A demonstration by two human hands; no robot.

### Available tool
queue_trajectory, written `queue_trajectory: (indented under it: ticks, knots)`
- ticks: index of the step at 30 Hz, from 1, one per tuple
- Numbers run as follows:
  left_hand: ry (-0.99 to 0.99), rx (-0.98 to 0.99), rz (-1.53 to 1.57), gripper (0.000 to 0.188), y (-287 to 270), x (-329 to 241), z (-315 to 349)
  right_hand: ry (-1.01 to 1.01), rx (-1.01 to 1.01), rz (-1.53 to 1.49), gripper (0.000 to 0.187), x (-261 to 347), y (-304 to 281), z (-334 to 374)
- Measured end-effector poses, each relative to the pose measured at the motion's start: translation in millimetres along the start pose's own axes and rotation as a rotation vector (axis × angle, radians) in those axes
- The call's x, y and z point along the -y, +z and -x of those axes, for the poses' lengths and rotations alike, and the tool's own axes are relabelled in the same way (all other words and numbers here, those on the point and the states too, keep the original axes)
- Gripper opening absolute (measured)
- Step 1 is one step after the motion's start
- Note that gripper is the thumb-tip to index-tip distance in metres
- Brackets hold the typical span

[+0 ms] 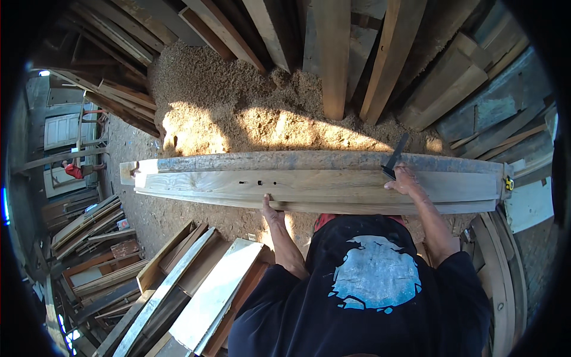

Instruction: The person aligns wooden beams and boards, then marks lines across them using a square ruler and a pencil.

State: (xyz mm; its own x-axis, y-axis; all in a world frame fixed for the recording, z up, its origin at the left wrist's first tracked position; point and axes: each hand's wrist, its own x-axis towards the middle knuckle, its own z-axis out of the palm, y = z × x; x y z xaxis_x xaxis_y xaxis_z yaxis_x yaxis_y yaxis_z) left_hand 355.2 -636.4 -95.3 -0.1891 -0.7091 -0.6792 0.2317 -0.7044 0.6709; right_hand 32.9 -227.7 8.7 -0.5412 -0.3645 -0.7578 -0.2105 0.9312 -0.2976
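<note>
A long pale wooden plank [333, 185] lies across in front of me on a weathered beam [256, 161], with a few small dark slots cut left of its middle. My left hand [273, 214] is closed on its near edge, thumb on top and the other fingers mostly hidden. My right hand [405, 181] rests over the plank right of the middle, closed on a dark try square [395, 157]. The square's blade points away from me, over the beam's far edge. How the fingers wrap its stock is partly hidden.
Sawdust [220, 101] is heaped beyond the beam, with timber boards [333, 59] leaning above it. A yellow tape measure [509, 183] sits at the right end. Stacked boards [217, 294] lie at near left; curved planks [499, 279] stand at near right. A person in red [74, 169] is far left.
</note>
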Motion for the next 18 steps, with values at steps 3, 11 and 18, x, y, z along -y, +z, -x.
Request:
queue_trajectory:
  ticks: [3,11,18]
  knots:
    - [-0.007,0.001,-0.020,0.062,-3,8,5,0.069,0.043,0.055,0.097,2,-2,0]
    - [-0.039,0.007,0.043,0.079,12,7,6,0.082,-0.004,0.106,0.079,1,-1,1]
    - [-0.067,0.000,0.056,0.078,25,5,6,0.109,-0.010,0.095,0.075,-5,4,-2]
